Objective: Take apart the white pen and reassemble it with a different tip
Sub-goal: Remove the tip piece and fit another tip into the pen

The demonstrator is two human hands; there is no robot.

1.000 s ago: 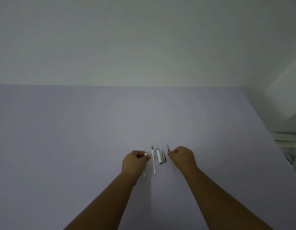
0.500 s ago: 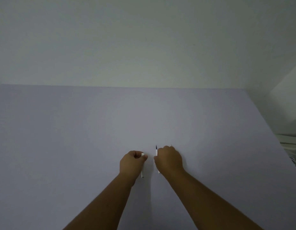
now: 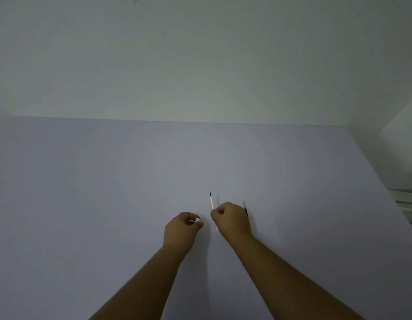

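My left hand (image 3: 182,230) is closed around a white pen piece; only its white end (image 3: 197,220) shows by the thumb. My right hand (image 3: 232,221) pinches a thin white refill (image 3: 211,201) with a black tip, which points away from me and sits slightly tilted just above the table. A second thin refill with a dark tip (image 3: 245,208) lies on the table just past the right side of that hand. The other pen parts are hidden under my right hand.
The work surface is a pale lilac table (image 3: 108,192) that reaches a plain wall at the back. Its right edge runs diagonally, with white furniture (image 3: 408,204) beyond it.
My right hand moved left from the right-hand refill to the white refill in the middle, closed on it and raised it. My left hand stayed in place with its pen piece.
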